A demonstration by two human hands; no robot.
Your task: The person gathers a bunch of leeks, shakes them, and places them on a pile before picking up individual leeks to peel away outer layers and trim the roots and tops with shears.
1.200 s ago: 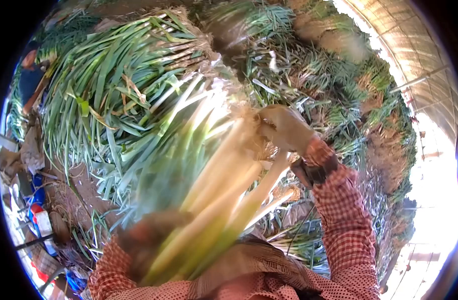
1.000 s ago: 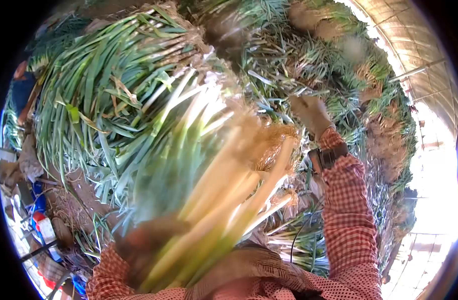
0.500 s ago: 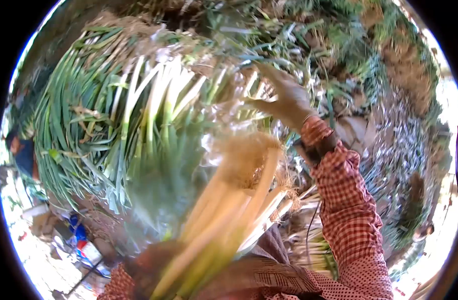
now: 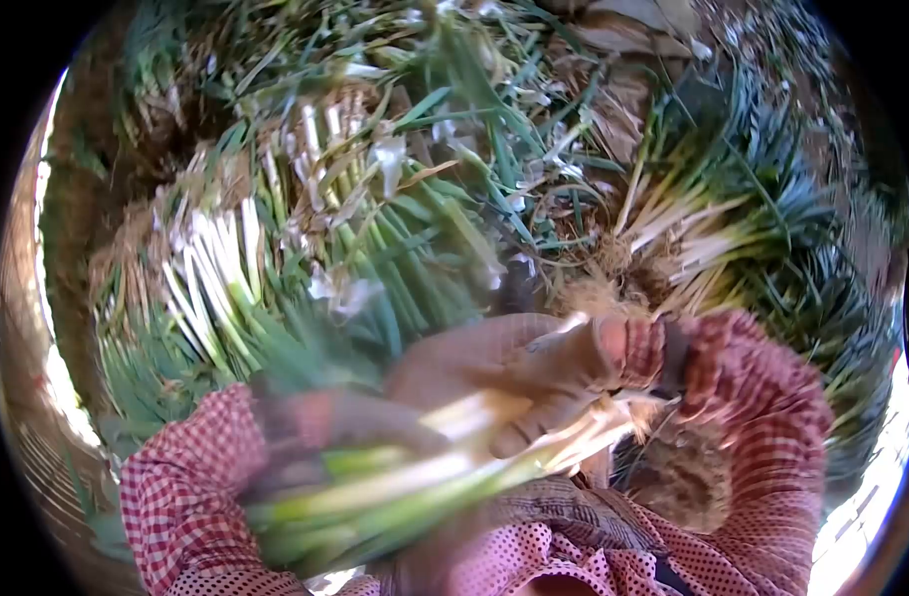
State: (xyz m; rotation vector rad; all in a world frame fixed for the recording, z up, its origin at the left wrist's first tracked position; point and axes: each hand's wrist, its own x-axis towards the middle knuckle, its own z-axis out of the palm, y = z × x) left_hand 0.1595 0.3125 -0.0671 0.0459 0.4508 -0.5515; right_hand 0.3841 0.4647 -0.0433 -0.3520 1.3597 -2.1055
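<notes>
A bunch of spring onions (image 4: 405,492), white root ends to the right and green leaves to the left, lies across the front of my body. My right hand (image 4: 534,372) is closed over its pale stalks near the roots. Farther down the stalks, my left hand (image 4: 370,419) grips the same bunch; motion blurs it and its fingers are partly hidden. Just beyond my hands spreads a large heap of spring onions (image 4: 211,283), with dry skins and loose leaves on top.
To the right, another pile of spring onions (image 4: 703,228) lies with its roots toward the middle. Loose leaves (image 4: 454,79) cover the ground at the back. A brown sheet-like piece (image 4: 633,25) lies at the top. Bare soil (image 4: 683,477) shows beside my right sleeve.
My right hand has come back from the heap onto the bunch, near its roots. The bunch has turned flatter across my body. The view has swung to the right.
</notes>
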